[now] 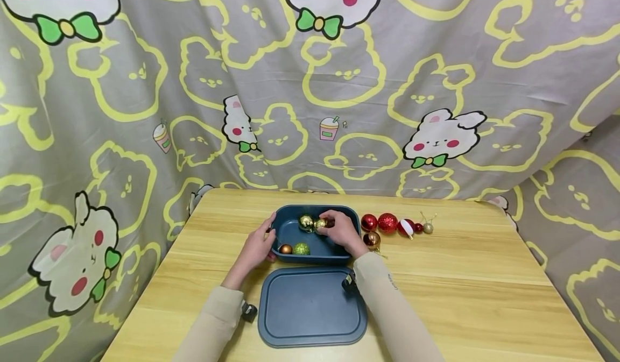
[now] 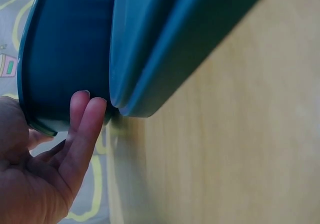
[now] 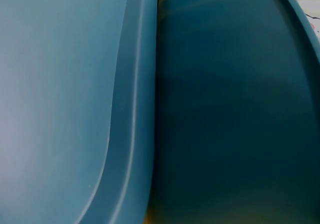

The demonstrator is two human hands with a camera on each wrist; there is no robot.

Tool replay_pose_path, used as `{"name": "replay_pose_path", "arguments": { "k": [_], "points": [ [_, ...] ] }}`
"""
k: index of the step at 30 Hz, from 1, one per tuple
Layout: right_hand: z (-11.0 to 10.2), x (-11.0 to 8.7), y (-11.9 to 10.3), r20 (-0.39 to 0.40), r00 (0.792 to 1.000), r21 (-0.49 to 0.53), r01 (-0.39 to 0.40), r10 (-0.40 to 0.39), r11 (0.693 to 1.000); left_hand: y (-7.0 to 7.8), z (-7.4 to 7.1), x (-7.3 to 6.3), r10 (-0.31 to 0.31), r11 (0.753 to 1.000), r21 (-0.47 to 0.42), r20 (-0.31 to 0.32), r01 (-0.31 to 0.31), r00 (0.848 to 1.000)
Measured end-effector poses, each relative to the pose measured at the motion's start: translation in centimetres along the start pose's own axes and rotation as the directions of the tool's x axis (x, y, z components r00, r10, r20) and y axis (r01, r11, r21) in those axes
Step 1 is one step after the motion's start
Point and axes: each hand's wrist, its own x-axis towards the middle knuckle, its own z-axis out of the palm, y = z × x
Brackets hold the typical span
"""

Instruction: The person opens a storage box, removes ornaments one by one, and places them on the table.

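Note:
In the head view a dark blue box [image 1: 290, 233] without its lid stands on the table. My left hand [image 1: 256, 246] holds its left end; in the left wrist view, two fingers [image 2: 87, 129] press on its outer wall. My right hand [image 1: 341, 230] reaches inside and pinches a shiny gold Christmas bauble [image 1: 320, 224]. Beside that is another gold bauble [image 1: 305, 222]. An orange-brown bauble [image 1: 286, 249] and a glittery green one [image 1: 302, 248] lie along the near wall. The right wrist view shows the box wall [image 3: 235, 108] and the lid [image 3: 55, 93], but no hand.
The blue lid [image 1: 312, 308] lies flat on the wooden table [image 1: 465, 297], just in front of the box. Right of the box are several baubles: red ones [image 1: 387, 223], a red and white one [image 1: 406, 227], a copper one [image 1: 372, 240], a small gold one [image 1: 428, 228]. A patterned curtain [image 1: 290, 93] hangs behind.

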Motion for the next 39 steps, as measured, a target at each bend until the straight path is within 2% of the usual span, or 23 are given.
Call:
{"name": "replay_pose_path", "arguments": {
  "k": [6, 12, 19, 34, 39],
  "points": [
    [-0.1, -0.1, -0.2, -0.006, 1.000, 0.001, -0.002, 0.002, 1.000, 0.0, 0.0, 0.0, 0.006, 1.000, 0.003, -0.007, -0.006, 1.000],
    [0.1, -0.1, -0.2, -0.012, 1.000, 0.009, 0.004, -0.004, 1.000, -0.2, 0.0, -0.1, -0.014, 1.000, 0.002, -0.008, 0.014, 1.000],
    [0.0, 0.0, -0.4, -0.034, 0.999, 0.005, 0.038, -0.038, 0.999, -0.2, -0.1, -0.1, -0.014, 1.000, 0.012, -0.012, 0.014, 1.000],
    [-1.2, -0.4, -1.2, -0.115, 0.991, -0.026, 0.073, -0.075, 0.997, -0.1, 0.2, -0.2, -0.003, 1.000, 0.002, -0.009, 0.004, 1.000],
    [-1.8, -0.8, -1.5, -0.112, 0.990, -0.011, 0.086, -0.087, 0.996, 0.0, 0.2, -0.2, 0.003, 1.000, 0.001, -0.013, -0.003, 1.000]
  ]
}}
